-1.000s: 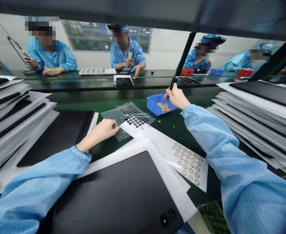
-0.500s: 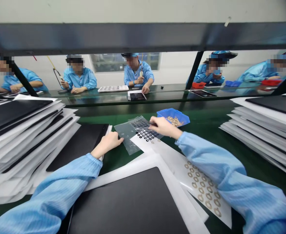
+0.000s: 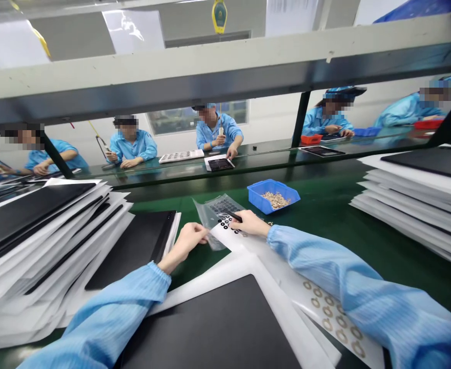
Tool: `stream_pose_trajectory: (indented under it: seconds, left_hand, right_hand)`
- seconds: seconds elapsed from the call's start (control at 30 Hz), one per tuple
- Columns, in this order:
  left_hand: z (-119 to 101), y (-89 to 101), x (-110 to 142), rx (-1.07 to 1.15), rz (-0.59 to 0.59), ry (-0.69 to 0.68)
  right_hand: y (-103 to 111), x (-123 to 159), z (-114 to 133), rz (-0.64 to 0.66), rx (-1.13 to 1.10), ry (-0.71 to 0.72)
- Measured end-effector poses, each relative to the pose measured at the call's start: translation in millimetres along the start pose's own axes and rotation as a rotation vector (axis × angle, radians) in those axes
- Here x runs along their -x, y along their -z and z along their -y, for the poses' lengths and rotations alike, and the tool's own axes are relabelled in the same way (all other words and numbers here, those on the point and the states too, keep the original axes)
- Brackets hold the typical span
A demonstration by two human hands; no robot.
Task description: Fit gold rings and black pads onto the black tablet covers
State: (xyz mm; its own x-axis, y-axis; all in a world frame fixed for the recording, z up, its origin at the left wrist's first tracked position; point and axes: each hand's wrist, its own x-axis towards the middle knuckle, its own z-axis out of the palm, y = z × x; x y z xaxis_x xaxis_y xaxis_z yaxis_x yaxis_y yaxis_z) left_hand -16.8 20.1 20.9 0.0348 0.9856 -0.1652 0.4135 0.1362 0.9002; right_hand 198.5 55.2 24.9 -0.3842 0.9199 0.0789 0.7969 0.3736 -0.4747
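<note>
My left hand (image 3: 190,238) is closed in a pinch at the near left edge of a clear plastic sheet (image 3: 207,211), which curls up a little. My right hand (image 3: 251,224) grips dark tweezers (image 3: 234,216), held low over a white sheet (image 3: 264,256) carrying small black rings (image 3: 224,223); the tweezers' tips are hard to make out. Further down this sheet are rows of tan rings (image 3: 327,311), partly under my right sleeve. A flat black panel (image 3: 213,328) on white backing lies nearest me, overlapping the ring sheet's left side.
A blue bin (image 3: 262,197) of small tan pieces stands beyond my right hand. Stacks of black panels with white sheets rise at left (image 3: 56,246) and right (image 3: 413,205). Co-workers in blue sit across the green bench, under a metal beam (image 3: 225,84).
My left hand has turned and moved right, pinching the plastic sheet, whose left edge now curls up. My right hand has shifted slightly nearer me with the tweezers. The view has tilted up.
</note>
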Motion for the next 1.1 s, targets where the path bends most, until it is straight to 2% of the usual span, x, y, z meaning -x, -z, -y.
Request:
stream_pose_trajectory:
  seconds: [0.13,0.27,0.43,0.67,0.87,1.1]
  left_hand:
    - [-5,-10.4,-5,0.333,0.036,0.029]
    - [-13,-14.3,-20,0.463,0.121,0.148]
    - [-25,-23.5,-35,0.501,0.139,0.195]
    - [-27,-38.3,-28,0.5,0.128,0.151]
    - [-22,-39.6,-26,0.415,0.138,0.106]
    - [-21,-44.6,-30,0.359,0.086,0.108]
  right_hand:
    - [-1,-3,-2,0.003,-0.021,-0.03]
    - [2,-5,-3,0.005,-0.048,-0.022]
    - [4,-4,-4,-0.022,-0.099,-0.001]
    - [-3,-2,-3,-0.162,-0.228,0.062]
    - [-16,1,-7,-0.176,-0.379,0.056]
    - [-17,0,-9,-0.168,-0.448,0.025]
